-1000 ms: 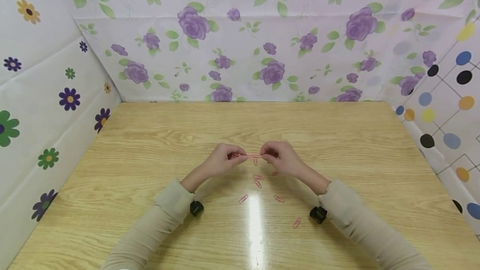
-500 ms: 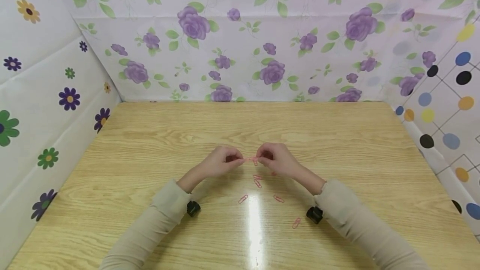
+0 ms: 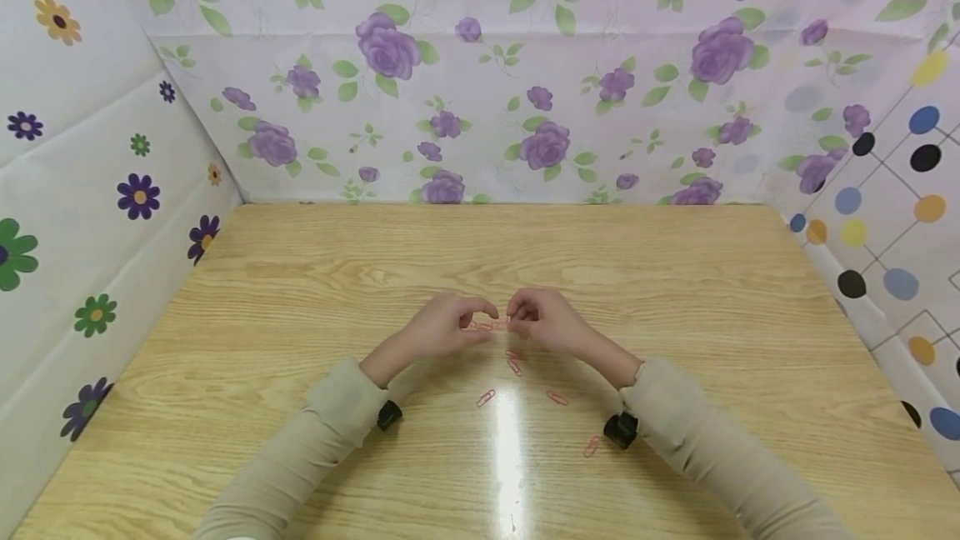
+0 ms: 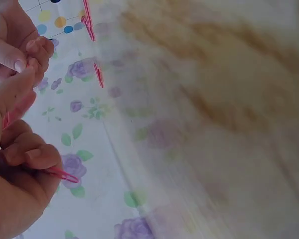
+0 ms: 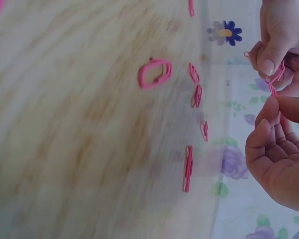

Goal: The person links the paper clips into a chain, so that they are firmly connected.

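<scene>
A short chain of pink paper clips (image 3: 491, 325) runs between my two hands above the table. My left hand (image 3: 448, 325) holds its left part under curled fingers, while thumb and index finger stand apart. In the left wrist view, the end of a pink clip (image 4: 65, 174) sticks out below those fingers. My right hand (image 3: 553, 323) pinches the chain's other end between thumb and index finger. The right wrist view shows linked clips (image 5: 275, 82) between the hands, with the right fingertips (image 5: 270, 105) at the lower end. How the clips hook together is too small to tell.
Several loose pink paper clips lie on the wooden table (image 3: 300, 290) nearer the body, among them one at the left (image 3: 486, 398), one at the right (image 3: 557, 397) and one nearest the right wrist (image 3: 592, 446). A floral cloth (image 3: 480, 107) walls off the back.
Both hands have come closer together and slightly nearer the body. The left thumb and index finger have parted, and more of the chain shows between them. The loose clips nearer the body lie as before.
</scene>
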A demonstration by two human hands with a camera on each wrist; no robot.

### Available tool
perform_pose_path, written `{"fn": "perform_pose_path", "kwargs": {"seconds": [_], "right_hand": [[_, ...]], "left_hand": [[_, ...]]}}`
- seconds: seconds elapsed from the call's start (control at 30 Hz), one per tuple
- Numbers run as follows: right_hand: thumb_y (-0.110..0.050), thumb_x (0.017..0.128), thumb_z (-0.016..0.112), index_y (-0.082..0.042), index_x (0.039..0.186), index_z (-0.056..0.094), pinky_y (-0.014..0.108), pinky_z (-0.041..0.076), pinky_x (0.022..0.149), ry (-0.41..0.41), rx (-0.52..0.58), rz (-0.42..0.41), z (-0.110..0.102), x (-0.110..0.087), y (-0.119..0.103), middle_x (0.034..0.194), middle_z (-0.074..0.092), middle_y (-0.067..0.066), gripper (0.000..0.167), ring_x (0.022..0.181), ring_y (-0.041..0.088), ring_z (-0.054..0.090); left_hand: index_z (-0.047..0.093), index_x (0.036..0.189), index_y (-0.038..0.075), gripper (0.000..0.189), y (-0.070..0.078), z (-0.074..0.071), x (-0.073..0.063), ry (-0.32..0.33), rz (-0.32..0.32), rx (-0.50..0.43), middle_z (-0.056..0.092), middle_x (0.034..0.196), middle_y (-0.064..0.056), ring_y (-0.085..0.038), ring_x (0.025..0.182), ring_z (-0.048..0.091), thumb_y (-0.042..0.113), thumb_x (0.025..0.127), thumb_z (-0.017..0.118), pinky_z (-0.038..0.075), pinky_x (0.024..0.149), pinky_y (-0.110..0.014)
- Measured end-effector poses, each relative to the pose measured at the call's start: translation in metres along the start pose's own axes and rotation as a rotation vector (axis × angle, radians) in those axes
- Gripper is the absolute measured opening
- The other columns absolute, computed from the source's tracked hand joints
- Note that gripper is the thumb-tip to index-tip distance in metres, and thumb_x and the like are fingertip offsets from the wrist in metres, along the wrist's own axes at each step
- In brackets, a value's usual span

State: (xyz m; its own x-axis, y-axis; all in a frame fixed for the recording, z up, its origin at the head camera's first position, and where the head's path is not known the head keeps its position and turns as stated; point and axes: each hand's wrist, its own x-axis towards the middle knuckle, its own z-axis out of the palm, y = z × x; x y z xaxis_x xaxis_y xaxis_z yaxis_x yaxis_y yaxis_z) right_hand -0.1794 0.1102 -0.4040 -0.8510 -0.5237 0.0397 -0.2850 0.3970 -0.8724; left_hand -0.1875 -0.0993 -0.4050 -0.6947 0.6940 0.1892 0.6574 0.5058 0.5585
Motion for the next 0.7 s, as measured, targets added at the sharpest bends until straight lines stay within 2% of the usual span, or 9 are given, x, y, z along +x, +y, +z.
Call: {"fn": "perform_pose_path", "kwargs": {"seconds": [0.13, 0.27, 0.33, 0.53, 0.7], "right_hand": [[-0.001, 0.085, 0.059, 0.002, 0.094, 0.056, 0.026, 0.041, 0.05, -0.014, 0.123, 0.104, 0.0, 0.0, 0.001, 0.078, 0.06, 0.015, 0.01, 0.068, 0.029, 0.057], [-0.001, 0.085, 0.059, 0.005, 0.096, 0.055, 0.029, 0.043, 0.053, -0.023, 0.221, 0.157, -0.001, 0.0, 0.003, 0.073, 0.057, 0.007, 0.013, 0.065, 0.022, 0.053], [-0.001, 0.086, 0.059, 0.006, 0.096, 0.054, 0.031, 0.044, 0.057, -0.029, 0.248, 0.167, -0.001, 0.0, 0.002, 0.073, 0.057, 0.005, 0.013, 0.067, 0.023, 0.053], [-0.004, 0.087, 0.058, 0.007, 0.101, 0.054, 0.039, 0.049, 0.063, -0.026, 0.24, 0.182, -0.004, -0.003, 0.003, 0.083, 0.06, 0.018, 0.018, 0.079, 0.037, 0.057], [-0.002, 0.087, 0.056, 0.01, 0.102, 0.055, 0.042, 0.052, 0.06, -0.005, 0.144, 0.155, -0.011, -0.008, 0.013, 0.084, 0.058, 0.016, 0.019, 0.075, 0.032, 0.059]], "left_hand": [[0.069, 0.097, 0.011, 0.016, 0.003, -0.001, 0.001, 0.014, 0.006, 0.024, 0.032, 0.048, 0.01, -0.001, 0.044, 0.022, 0.017, 0.082, 0.069, 0.02, 0.044, -0.017], [0.07, 0.094, 0.008, 0.013, 0.004, -0.001, 0.001, 0.026, 0.037, 0.016, 0.038, 0.048, 0.01, 0.001, 0.043, 0.022, 0.015, 0.083, 0.068, 0.021, 0.043, -0.016], [0.071, 0.092, 0.007, 0.012, 0.004, -0.001, 0.001, 0.038, 0.056, 0.013, 0.042, 0.05, 0.009, 0.001, 0.043, 0.024, 0.014, 0.083, 0.067, 0.022, 0.043, -0.016], [0.07, 0.09, 0.006, 0.01, 0.002, 0.001, 0.002, 0.062, 0.076, 0.013, 0.039, 0.05, 0.009, 0.001, 0.044, 0.025, 0.013, 0.083, 0.067, 0.022, 0.044, -0.016], [0.07, 0.09, 0.005, 0.011, 0.002, 0.001, 0.001, 0.072, 0.059, -0.006, 0.045, 0.054, 0.009, 0.0, 0.045, 0.028, 0.013, 0.084, 0.066, 0.026, 0.045, -0.017]]}}
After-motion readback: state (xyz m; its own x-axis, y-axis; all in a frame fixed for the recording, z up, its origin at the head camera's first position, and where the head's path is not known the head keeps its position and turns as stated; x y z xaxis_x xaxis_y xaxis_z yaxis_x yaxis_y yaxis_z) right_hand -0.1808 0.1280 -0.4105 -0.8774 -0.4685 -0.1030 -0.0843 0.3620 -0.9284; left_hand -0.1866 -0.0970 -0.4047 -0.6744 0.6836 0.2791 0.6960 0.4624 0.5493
